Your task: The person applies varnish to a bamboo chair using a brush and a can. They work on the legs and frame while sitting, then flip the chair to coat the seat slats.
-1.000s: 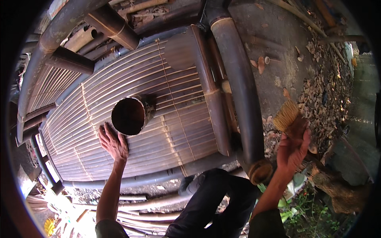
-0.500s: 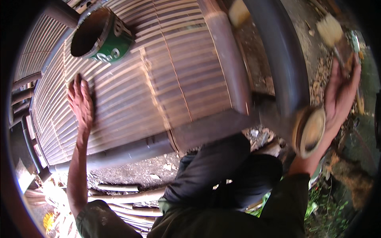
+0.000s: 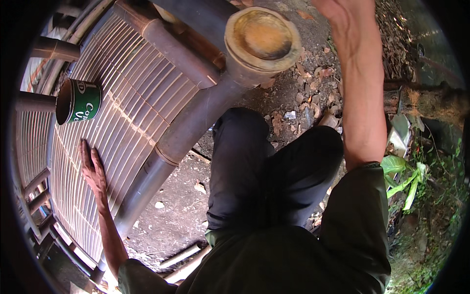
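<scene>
My left hand (image 3: pixel 93 171) lies flat on the slatted bamboo bench top (image 3: pixel 132 73), fingers stretched out and nothing in them. Just beyond it stands a green tin can (image 3: pixel 88 102) with white lettering, its dark mouth turned to the left. My right arm reaches up to the top edge of the view. Only the back part of my right hand (image 3: pixel 345 11) shows there; its fingers, and whatever they may hold, are cut off.
A thick bamboo post with a cut, pale end (image 3: pixel 267 36) rises at the bench's near right corner. Dark bamboo rails (image 3: pixel 142 171) frame the bench. Dry leaves (image 3: pixel 303 93) litter the soil, a log (image 3: pixel 416 105) lies at right, and green plants (image 3: pixel 406 179) grow below it.
The view has turned to the right, so the bench and can appear farther left. My right arm now stretches forward, and the brush it held has gone out of view. My left hand stays on the slats.
</scene>
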`<control>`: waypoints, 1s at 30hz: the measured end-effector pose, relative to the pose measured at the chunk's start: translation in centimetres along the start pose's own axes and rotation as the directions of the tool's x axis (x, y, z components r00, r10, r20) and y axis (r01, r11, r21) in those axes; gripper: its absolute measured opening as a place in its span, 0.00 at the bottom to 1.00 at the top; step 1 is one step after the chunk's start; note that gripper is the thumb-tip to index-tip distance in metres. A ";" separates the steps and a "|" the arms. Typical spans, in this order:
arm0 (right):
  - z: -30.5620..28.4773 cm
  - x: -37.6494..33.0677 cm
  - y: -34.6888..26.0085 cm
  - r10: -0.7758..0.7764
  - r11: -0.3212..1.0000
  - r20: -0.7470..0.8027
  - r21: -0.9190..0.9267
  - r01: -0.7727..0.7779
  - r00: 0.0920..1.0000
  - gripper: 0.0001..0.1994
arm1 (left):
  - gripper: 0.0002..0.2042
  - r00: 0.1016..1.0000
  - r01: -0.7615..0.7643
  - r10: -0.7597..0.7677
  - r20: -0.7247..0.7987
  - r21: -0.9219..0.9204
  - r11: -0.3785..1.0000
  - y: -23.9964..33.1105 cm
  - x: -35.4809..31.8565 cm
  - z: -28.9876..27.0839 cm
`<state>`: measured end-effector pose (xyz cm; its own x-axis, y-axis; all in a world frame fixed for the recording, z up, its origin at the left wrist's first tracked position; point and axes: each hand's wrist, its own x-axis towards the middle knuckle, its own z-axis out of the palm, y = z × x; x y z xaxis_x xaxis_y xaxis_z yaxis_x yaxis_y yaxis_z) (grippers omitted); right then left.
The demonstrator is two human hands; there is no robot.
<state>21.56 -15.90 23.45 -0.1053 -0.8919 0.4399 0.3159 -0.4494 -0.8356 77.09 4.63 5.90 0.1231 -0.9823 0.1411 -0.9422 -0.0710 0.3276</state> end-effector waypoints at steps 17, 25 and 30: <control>28.8 -1.4 3.8 0.095 0.893 0.780 -0.341 0.293 0.618 0.13 | 0.38 0.767 0.611 -0.536 -0.353 0.147 0.778 -6.7 10.0 1.4; 36.4 -2.2 9.9 0.264 0.759 0.863 -0.461 0.459 0.430 0.12 | 0.39 0.777 0.603 -0.520 -0.355 0.181 0.777 -6.0 9.7 1.2; 36.5 -2.2 14.1 0.349 0.737 0.853 -0.506 0.449 0.389 0.11 | 0.38 0.776 0.608 -0.538 -0.329 0.166 0.776 -5.7 9.7 0.7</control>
<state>60.66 -18.44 22.76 0.8733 -0.4599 0.1605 -0.2912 -0.7570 -0.5849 83.42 -4.65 4.77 0.7050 -0.6672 0.2405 -0.7080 -0.6816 0.1848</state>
